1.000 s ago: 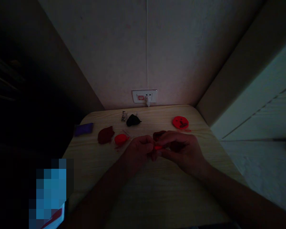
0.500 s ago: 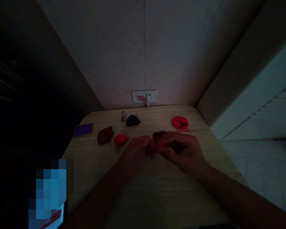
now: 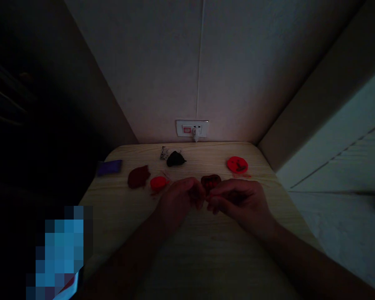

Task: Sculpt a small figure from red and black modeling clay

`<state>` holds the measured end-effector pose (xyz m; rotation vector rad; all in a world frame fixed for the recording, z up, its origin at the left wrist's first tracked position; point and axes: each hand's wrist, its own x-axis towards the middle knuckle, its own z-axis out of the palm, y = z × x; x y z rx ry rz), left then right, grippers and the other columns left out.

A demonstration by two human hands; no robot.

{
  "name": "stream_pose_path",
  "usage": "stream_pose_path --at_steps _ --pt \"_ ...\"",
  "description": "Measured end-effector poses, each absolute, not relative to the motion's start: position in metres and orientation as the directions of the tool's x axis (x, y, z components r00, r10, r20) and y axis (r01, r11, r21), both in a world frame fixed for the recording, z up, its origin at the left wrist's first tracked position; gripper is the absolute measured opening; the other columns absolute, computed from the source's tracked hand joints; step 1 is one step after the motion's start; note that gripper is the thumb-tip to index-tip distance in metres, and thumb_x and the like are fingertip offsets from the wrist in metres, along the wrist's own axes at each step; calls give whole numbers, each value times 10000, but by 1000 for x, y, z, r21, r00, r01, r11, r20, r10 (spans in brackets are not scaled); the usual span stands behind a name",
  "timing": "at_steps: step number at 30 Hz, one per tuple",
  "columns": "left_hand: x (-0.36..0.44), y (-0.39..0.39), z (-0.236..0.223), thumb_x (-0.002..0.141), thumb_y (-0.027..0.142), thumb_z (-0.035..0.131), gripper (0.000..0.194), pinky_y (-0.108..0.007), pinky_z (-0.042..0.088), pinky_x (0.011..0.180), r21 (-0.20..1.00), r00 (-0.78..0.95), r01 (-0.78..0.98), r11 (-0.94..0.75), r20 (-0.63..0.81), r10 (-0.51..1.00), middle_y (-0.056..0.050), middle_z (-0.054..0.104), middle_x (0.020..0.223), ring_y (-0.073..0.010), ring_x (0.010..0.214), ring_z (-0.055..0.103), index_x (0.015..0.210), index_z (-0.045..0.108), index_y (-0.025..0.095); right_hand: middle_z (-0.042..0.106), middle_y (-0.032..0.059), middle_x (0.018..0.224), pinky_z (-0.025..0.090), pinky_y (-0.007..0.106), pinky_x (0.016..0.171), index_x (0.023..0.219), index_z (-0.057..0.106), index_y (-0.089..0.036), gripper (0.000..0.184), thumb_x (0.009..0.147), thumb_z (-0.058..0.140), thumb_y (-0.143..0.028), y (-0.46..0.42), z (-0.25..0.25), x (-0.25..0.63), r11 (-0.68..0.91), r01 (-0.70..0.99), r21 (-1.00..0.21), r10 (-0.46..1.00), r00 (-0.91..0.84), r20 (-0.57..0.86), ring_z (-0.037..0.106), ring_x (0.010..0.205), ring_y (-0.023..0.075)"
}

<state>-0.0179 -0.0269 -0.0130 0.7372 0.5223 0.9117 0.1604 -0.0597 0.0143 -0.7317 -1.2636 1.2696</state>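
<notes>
Both hands meet over the middle of the table. My left hand [image 3: 181,198] has its fingers curled with the tips pressed together; what lies in them is hidden. My right hand [image 3: 242,200] pinches a small red bit of modelling clay, mostly covered by the fingertips. Just behind the fingers lies a dark red clay piece [image 3: 210,181] with brighter red marks on it. Left of my left hand is a bright red clay lump [image 3: 158,183], beside a flat brownish-red clay piece [image 3: 138,177]. A red clay disc with a dark face [image 3: 237,164] rests at the back right.
A black clay lump [image 3: 175,159] lies near the back, next to a speckled wrapper [image 3: 164,153]. At the left edge of the wooden table [image 3: 225,254] is a purple packet [image 3: 109,167]. A wall socket [image 3: 192,128] with a plug sits behind. A lit, pixelated screen [image 3: 59,254] shows lower left.
The red bit between my hands shows less now. My right fingers have closed in and shifted slightly, uncovering more of the dark red piece behind. The view has tilted a little.
</notes>
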Motion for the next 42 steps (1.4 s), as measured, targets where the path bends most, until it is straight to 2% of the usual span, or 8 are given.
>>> stream_pose_path --at_steps 11,20,23,27,33,37,42 --pt "-17 -26 -16 824 457 700 341 -317 424 628 739 542 -520 428 -101 834 -69 656 698 -187 659 590 757 747 125 823 40 737 641 200 532 866 838 -210 121 778 881 -140 -60 12 162 217 -239 -946 952 -162 259 757 553 145" --pt "-16 -26 -17 823 484 678 365 -325 401 625 747 551 -515 421 -88 830 -74 647 675 -193 653 570 755 749 133 802 11 681 635 161 535 881 847 -225 83 906 779 -186 -61 16 158 191 -261 -946 956 -171 240 746 547 113" --pt "-16 -26 -16 818 478 683 362 -324 401 628 755 539 -512 409 -88 837 -73 650 686 -187 652 570 729 742 133 799 2 682 635 144 578 894 841 -227 72 882 804 -167 -60 16 157 197 -244 -949 959 -152 238 753 574 102" --pt "-16 -26 -14 808 483 697 359 -322 398 629 761 536 -502 410 -98 838 -77 664 692 -191 664 585 730 739 135 821 6 739 638 146 619 902 828 -232 159 811 858 -105 -60 16 157 207 -211 -955 961 -137 239 776 631 114" --pt "-13 -28 -15 747 442 798 314 -298 388 601 802 489 -483 352 -86 868 -40 642 659 -159 615 559 732 709 141 792 -7 699 617 140 594 873 817 -224 123 831 841 -110 -61 13 159 285 -125 -950 943 -142 302 741 595 96" --pt "-13 -28 -14 720 419 836 319 -276 392 596 811 487 -468 351 -95 868 -36 660 668 -139 600 559 749 692 136 797 8 768 641 183 644 927 798 -220 126 861 808 -113 -60 13 159 358 -102 -928 917 -149 370 760 662 117" --pt "-13 -28 -14 740 434 820 323 -273 397 589 804 492 -483 348 -79 867 -38 655 671 -139 601 562 754 699 135 783 37 789 657 247 632 912 775 -202 54 875 801 -172 -60 13 159 352 -56 -934 923 -148 356 768 658 156"
